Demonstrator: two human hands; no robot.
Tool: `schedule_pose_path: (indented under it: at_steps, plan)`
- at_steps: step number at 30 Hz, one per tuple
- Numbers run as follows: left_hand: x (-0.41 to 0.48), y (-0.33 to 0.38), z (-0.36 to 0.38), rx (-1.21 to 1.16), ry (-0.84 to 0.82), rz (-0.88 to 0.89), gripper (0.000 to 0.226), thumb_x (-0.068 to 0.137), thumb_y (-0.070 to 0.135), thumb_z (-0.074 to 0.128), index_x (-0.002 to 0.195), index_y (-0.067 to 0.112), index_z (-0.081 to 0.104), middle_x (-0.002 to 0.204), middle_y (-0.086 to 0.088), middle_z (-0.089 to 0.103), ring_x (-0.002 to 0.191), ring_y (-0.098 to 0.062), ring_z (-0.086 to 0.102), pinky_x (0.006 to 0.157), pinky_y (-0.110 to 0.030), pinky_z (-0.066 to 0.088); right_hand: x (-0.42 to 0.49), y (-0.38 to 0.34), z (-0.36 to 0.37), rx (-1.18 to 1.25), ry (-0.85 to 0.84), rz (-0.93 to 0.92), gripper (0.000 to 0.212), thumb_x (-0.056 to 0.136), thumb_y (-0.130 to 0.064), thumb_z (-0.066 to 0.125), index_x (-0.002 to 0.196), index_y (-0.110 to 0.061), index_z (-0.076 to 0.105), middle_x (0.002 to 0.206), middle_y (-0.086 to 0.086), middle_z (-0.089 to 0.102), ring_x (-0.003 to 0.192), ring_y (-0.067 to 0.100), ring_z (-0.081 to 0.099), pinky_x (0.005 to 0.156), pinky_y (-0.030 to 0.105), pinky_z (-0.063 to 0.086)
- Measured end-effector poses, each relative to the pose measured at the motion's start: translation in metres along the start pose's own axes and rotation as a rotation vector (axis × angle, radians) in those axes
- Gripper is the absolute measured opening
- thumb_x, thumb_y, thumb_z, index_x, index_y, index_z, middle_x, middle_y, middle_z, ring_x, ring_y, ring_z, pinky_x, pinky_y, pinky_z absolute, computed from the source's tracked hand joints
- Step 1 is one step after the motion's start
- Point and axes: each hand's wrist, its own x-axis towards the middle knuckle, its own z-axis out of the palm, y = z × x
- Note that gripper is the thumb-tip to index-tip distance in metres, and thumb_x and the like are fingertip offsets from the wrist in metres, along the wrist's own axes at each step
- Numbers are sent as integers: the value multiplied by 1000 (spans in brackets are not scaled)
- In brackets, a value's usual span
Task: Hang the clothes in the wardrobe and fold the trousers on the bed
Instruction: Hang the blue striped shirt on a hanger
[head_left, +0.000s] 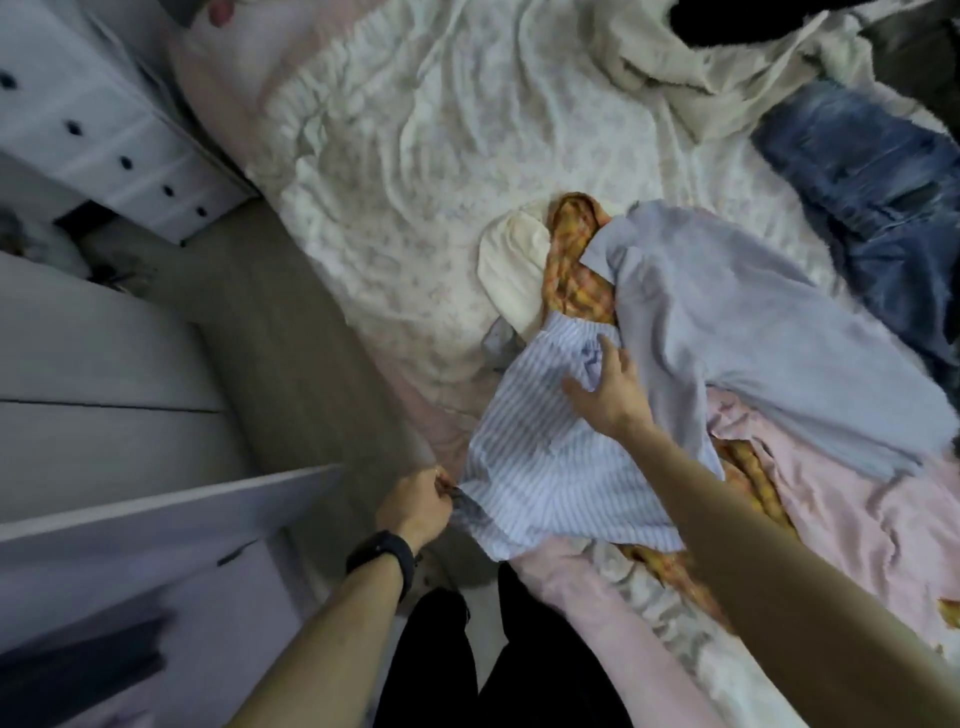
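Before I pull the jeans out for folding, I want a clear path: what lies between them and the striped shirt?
In the head view, a pale grey-blue garment lies spread between the striped shirt and the jeans.

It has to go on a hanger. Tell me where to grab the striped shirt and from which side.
Probably its far edge, coming from the left: the striped shirt lies on top, but the pale blue garment overlaps its right side. The left hand pinches its near corner; the right hand rests flat near that far edge.
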Motion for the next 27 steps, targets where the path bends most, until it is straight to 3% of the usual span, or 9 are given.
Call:
schedule_pose_path:
  at_steps: [2, 4, 6, 8, 11, 14, 19, 23, 27]
  plan:
    - [-1, -1, -2, -19, -38, -15, 14, 96, 23, 54, 85, 32, 54, 103, 2, 62, 88, -23, 55, 72, -29, 43, 25, -7, 8, 11, -106, 44, 99, 89, -47, 71, 161, -30, 6, 158, 16, 30, 139, 38, 43, 109, 52, 43]
    - [3, -1, -3, -130, -71, -13, 3, 96, 24, 56, 98, 25, 58, 112, 1, 64, 96, -21, 57, 82, -31, 48, 37, -10, 19, -22, -201, 78, 83, 90, -41, 70, 158, -33, 22, 133, 18, 58, 113, 40, 63, 94, 52, 54]
    - [8, 5, -7, -312, -85, -20, 24, 96, 30, 62, 116, 19, 58, 119, 0, 64, 103, -20, 60, 88, -33, 50, 33, -12, 31, -82, -242, 35, 49, 93, -35, 65, 140, -32, 51, 115, 12, 70, 97, 35, 69, 85, 45, 58]
    - [12, 21, -13, -436, -73, -26, 44, 94, 44, 64, 128, 20, 52, 121, 4, 58, 104, -17, 57, 84, -30, 47, 11, -10, 41, -52, -230, -10, 28, 94, -37, 64, 121, -28, 64, 100, 7, 73, 91, 27, 70, 79, 35, 56]
    - [18, 53, -16, -606, -77, -36, 74, 83, 66, 68, 138, 21, 47, 129, 0, 58, 112, -20, 60, 96, -37, 51, -46, 1, 52, 179, -298, -13, 7, 96, -30, 67, 102, -27, 66, 76, -1, 69, 60, 7, 66, 60, 25, 53]
    - [21, 79, -11, -615, -146, -27, 105, 58, 87, 67, 140, 25, 46, 129, -1, 59, 115, -23, 62, 98, -44, 53, -94, 18, 62, 352, -305, -9, 16, 94, -12, 67, 91, -28, 65, 84, 2, 71, 59, 9, 67, 60, 30, 57]
    - [13, 106, 19, -420, -277, 113, 54, 80, 58, 77, 116, 21, 60, 121, 1, 64, 110, -17, 61, 94, -33, 51, -128, 46, 66, 407, -280, 11, 17, 94, -12, 68, 95, -29, 65, 92, -1, 74, 76, 14, 72, 64, 30, 57]
    - [12, 117, 35, -327, -259, 143, 45, 76, 55, 82, 99, 24, 59, 110, 0, 68, 105, -20, 64, 98, -39, 52, -132, 59, 63, 330, -273, -34, 12, 88, -37, 65, 91, -47, 60, 100, -7, 73, 85, 12, 72, 76, 42, 60]
    - [11, 129, 41, -248, -230, 156, 25, 85, 34, 78, 99, 23, 60, 109, -5, 67, 109, -25, 63, 99, -38, 50, -139, 64, 52, 240, -304, -74, 19, 94, -23, 63, 96, -41, 58, 94, -10, 71, 82, 12, 69, 80, 40, 58]
